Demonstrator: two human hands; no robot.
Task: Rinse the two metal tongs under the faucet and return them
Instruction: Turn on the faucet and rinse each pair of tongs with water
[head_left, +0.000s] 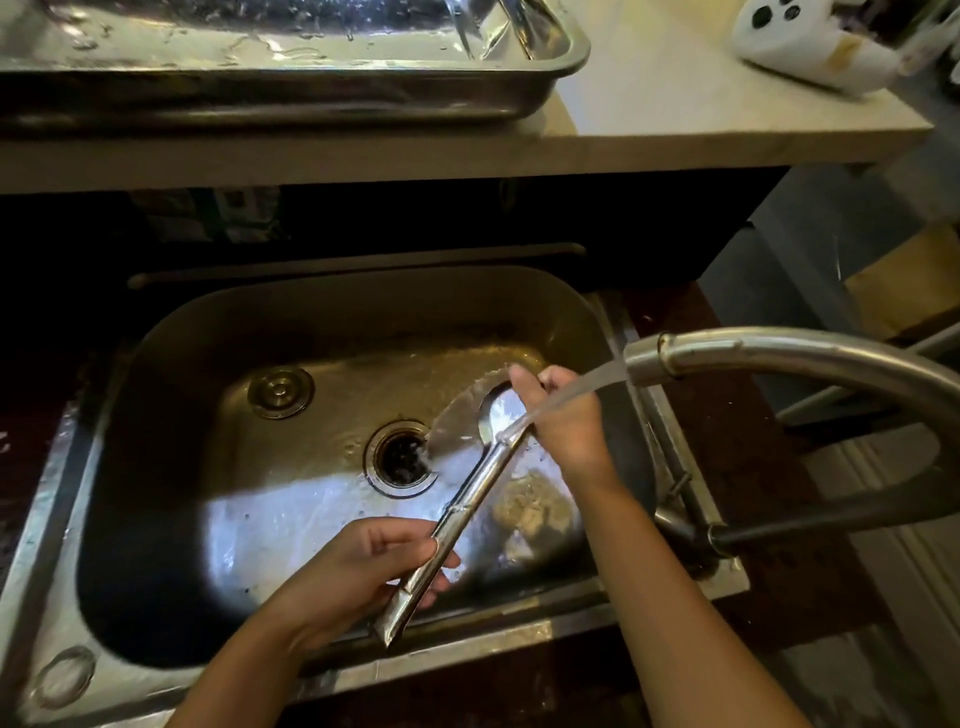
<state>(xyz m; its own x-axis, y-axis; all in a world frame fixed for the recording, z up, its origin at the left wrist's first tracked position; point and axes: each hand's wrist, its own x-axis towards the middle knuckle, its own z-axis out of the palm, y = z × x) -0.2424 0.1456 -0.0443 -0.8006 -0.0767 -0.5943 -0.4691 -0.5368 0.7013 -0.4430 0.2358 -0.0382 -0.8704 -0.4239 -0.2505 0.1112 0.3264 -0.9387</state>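
Left hand (358, 566) grips tongs (457, 514) at hinge | right hand (561, 415) rubs their head under stream | we judge them stiff, wet-slippery.

Pale counter (675, 98) above sink: wet steel tray (545, 78) rests at its left, overhanging front edge; white object with dark holes (810, 47) lies at right, apart from tray.
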